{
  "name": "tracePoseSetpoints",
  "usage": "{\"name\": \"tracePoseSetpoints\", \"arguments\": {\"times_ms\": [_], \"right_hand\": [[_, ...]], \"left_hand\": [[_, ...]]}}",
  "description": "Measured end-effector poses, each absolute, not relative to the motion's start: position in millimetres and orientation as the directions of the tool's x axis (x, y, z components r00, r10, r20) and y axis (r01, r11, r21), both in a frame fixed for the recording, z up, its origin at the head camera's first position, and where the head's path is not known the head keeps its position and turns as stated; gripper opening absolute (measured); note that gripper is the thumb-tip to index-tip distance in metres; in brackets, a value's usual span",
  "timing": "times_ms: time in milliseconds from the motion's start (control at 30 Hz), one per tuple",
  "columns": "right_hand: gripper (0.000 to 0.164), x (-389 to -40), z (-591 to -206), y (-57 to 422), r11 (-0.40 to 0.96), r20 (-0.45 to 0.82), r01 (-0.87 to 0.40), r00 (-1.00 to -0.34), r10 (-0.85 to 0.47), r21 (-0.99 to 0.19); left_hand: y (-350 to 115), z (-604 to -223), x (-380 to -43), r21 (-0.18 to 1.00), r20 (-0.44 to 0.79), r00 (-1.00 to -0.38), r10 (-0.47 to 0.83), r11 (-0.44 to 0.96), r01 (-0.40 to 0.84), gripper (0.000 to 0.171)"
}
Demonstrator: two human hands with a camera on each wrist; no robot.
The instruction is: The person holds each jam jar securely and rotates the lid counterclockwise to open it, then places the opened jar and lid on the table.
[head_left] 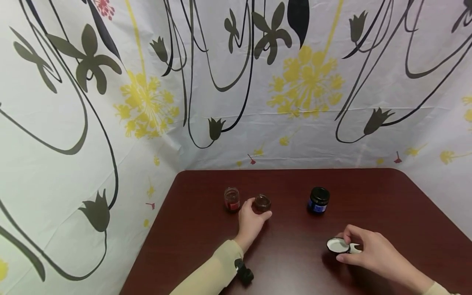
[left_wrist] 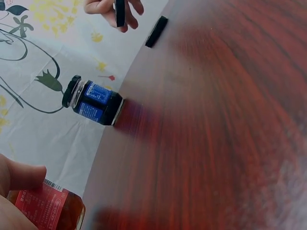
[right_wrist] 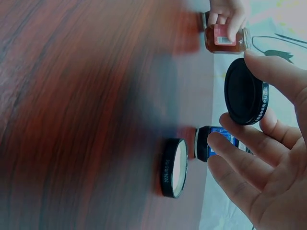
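Note:
My left hand [head_left: 252, 221] grips a small glass jar [head_left: 262, 203] with a red label [left_wrist: 45, 203] and brown contents; no lid shows on it. I cannot tell whether its base touches the table. Just left of it stands a second lidless glass jar [head_left: 232, 200], also red-labelled. My right hand [head_left: 372, 250] pinches a black lid [right_wrist: 245, 91] between thumb and fingers, above the table, its white inside [head_left: 338, 245] facing up. Beneath that hand, another black lid [right_wrist: 174, 167] lies white side up on the table, partly hidden by fingers in the head view.
A blue-labelled jar [head_left: 318, 200] with a black lid stands upright toward the back right of the dark red wooden table [head_left: 287, 254]. A flower-printed white cloth [head_left: 228, 102] hangs behind and beside the table. A black band with a device [head_left: 243, 271] is on my left wrist.

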State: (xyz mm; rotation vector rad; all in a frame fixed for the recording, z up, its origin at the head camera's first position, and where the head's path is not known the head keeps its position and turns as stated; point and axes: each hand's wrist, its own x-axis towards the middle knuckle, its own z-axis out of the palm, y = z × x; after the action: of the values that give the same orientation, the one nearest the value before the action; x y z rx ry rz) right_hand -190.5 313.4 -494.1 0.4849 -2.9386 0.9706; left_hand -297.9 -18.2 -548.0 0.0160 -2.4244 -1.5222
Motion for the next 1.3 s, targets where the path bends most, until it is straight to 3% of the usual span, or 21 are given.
{"name": "tracePoseSetpoints", "arguments": {"times_ms": [267,1300], "right_hand": [[0.046,-191,-494,320,0.817,0.096,-0.277,-0.959,-0.265,-0.506],[0.05,-188,-499,353,0.889,0.021,-0.168,-0.984,-0.176,-0.426]], "left_hand": [[-18,-552,-303,0.884,0.226,-0.96,-0.166,0.449,0.13,0.063],[-20,-557,-320,0.885,0.229,-0.947,-0.227,0.453,0.105,0.06]]}}
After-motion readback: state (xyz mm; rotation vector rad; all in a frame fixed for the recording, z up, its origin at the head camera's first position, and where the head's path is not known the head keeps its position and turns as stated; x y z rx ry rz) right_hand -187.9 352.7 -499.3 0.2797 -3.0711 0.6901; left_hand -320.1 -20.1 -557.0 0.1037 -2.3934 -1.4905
